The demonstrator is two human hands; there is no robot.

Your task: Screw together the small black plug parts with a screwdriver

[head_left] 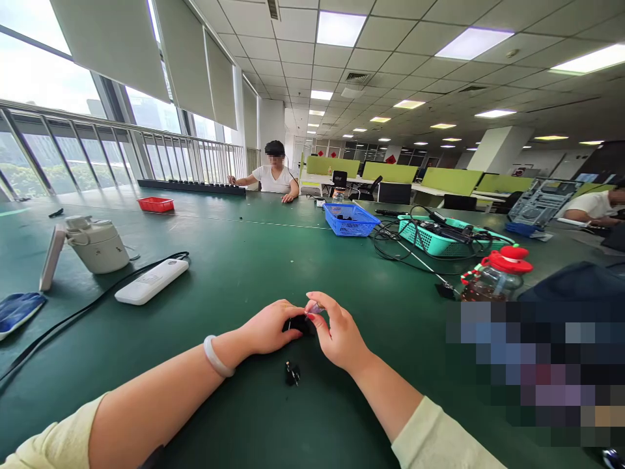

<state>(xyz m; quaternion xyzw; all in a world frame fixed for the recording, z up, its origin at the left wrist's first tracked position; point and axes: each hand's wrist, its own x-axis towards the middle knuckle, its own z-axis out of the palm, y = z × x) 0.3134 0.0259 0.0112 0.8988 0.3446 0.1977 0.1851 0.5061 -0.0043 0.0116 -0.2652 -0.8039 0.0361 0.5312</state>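
Note:
On the green tabletop (234, 273) in front of me, both hands meet over a small black part (303, 324). My left hand (268, 327), with a pale bracelet at its wrist, is closed on this part and partly covers it. Above it, the thumb and index finger of my right hand (338, 333) pinch a small, pale purplish piece (316, 307), too small to name, close to the black part. A separate small black piece with shiny metal prongs (292, 374) lies on the table just below my hands.
Left are a white power strip (153, 281) with a black cord and a pale flask (97, 246). A red tray (156, 204), blue basket (350, 220) and green basket (430, 240) with cables stand farther off. A red-lidded jar (498, 277) is right. Across sits another person (274, 176).

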